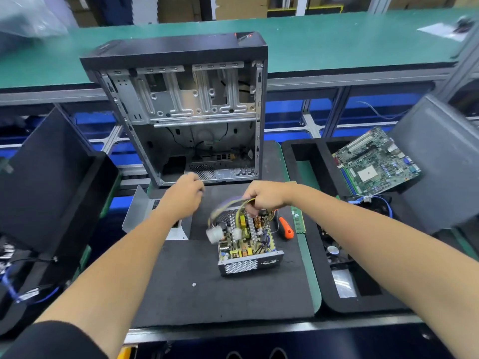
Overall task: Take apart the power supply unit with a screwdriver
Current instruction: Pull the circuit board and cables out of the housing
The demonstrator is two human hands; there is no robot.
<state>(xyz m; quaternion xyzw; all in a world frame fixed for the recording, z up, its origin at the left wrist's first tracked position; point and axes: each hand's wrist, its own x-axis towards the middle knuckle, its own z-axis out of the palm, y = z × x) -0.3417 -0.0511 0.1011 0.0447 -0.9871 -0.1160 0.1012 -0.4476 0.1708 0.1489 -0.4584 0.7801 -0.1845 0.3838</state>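
The power supply unit (248, 244) lies on the black mat with its lid off, its circuit board and coils showing. My right hand (264, 195) hovers over its far end and grips a bundle of its yellow cables (233, 204), which end in white connectors (213, 234). My left hand (185, 193) is raised to the left of the unit with curled fingers; the blur hides whether it holds anything. The grey metal lid (145, 211) lies under my left forearm. An orange-handled screwdriver (286, 229) lies on the mat just right of the unit.
An open computer case (186, 112) stands behind the mat. A loose screw (194, 284) lies on the mat near me. A RAM stick (298, 220) sits by the screwdriver. A motherboard (375, 164) rests in the black tray at right. Black foam trays flank both sides.
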